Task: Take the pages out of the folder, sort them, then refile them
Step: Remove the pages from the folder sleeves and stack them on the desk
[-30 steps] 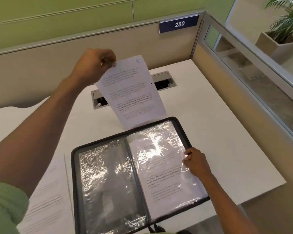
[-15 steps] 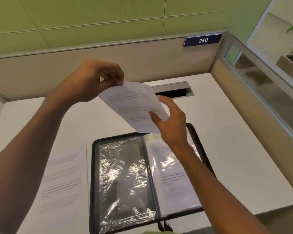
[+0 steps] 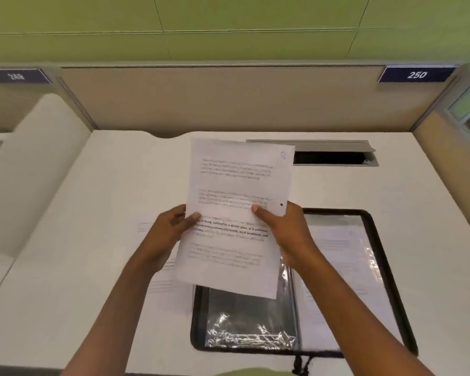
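Single head-worn view, wide-angle. Looks forward and down across the white rectangular desk top toward the far beige partition panel. Open black-rimmed folder of clear plastic sleeves sits close beneath the lens, near right

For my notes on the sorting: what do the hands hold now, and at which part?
One printed page: the left hand grips its left edge, the right hand its right edge, near mid-height, thumbs on the front.

Left: white desktop open, past loose printed sheet.
Right front: open black-rimmed clear-sleeved folder; white printed page held over its left half.
Back: beige partition panel.
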Motion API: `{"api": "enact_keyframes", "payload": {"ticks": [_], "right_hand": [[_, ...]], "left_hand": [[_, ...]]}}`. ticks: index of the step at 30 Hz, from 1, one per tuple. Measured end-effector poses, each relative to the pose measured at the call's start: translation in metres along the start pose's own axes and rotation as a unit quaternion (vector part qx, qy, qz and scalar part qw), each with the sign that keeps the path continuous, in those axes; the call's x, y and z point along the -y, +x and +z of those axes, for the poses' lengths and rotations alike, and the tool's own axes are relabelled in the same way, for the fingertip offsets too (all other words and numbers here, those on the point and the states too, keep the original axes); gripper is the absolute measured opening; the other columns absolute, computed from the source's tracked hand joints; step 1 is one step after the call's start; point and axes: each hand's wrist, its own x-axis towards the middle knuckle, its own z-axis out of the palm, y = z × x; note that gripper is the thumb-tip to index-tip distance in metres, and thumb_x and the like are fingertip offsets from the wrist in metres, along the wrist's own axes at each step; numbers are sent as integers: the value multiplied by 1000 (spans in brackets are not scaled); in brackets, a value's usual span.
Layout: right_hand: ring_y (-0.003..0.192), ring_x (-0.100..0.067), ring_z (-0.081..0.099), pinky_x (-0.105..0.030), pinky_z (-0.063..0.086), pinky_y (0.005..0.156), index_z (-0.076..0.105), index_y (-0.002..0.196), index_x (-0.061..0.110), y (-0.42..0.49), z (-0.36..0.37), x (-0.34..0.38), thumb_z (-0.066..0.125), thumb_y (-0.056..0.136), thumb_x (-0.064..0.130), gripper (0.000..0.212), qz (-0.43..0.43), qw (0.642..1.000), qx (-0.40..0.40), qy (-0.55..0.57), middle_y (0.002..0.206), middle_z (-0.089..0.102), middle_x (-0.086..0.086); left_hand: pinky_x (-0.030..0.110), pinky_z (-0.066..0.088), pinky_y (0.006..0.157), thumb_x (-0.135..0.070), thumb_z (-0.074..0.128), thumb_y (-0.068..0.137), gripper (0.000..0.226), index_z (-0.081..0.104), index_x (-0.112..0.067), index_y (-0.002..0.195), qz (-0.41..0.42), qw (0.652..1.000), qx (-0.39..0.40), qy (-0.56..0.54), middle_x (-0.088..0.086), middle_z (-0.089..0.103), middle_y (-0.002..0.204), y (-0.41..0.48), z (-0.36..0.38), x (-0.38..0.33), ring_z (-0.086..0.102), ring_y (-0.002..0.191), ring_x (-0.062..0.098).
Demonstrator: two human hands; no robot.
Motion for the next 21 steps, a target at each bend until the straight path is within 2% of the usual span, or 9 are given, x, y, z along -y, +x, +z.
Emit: {"api": "enact_keyframes", "payload": {"ticks": [3,6,8,10,13,16,18,21], "right_hand": [[98,-19,76,-45,63,84,69,121,21,9,22,-29,73,93,12,30,36,998,18,-38,112,77,3],[93,-17,74,-41,65,76,67,110,24,15,57,-62,68,89,4,29,34,990,1,-140,104,75,5],[86,-19,73,-37,64,64,59,111,20,17,82,-82,67,87,2,31,29,980,8,-198,98,72,2],[78,-16,71,-33,61,55,50,113,24,19,107,-102,66,88,2,37,13,966,34,-255,93,69,1],[79,-11,63,-35,58,61,39,127,30,21,139,-127,60,91,1,50,-33,945,76,-317,96,58,7],[95,-14,55,-32,54,76,32,142,28,28,162,-149,53,93,1,60,-75,907,107,-400,114,47,5],[97,-16,56,-38,57,81,36,139,28,36,172,-161,51,95,1,54,-87,881,108,-452,121,43,7],[100,-27,57,-48,55,84,43,125,23,48,178,-177,45,101,6,29,-70,862,108,-491,122,42,2]], "left_hand": [[42,57,94,-15,68,99,26,73,-8,124,-43,994,-85,-56,9,77,121,-16,-17,29,73,114,30],[45,59,91,-12,68,99,19,74,-2,114,-93,977,-176,-76,13,79,112,-32,-53,63,76,103,32],[49,59,93,-9,68,97,14,73,2,106,-114,966,-226,-52,13,79,106,-41,-84,87,75,98,34],[48,57,90,-8,68,96,9,76,-4,99,-117,959,-259,6,9,80,99,-48,-111,104,75,93,33],[42,59,83,-12,72,95,12,78,-22,98,-93,940,-293,146,-3,79,90,-52,-140,120,76,88,25],[37,52,79,-11,75,93,12,75,-18,103,-52,911,-321,254,-5,75,89,-45,-159,130,71,88,25],[34,48,78,-8,76,93,18,73,-13,110,-32,901,-332,276,-2,72,90,-37,-166,136,68,86,24],[22,46,71,-8,76,93,29,69,-13,121,-17,902,-329,279,1,70,92,-26,-171,143,64,81,14]]}}
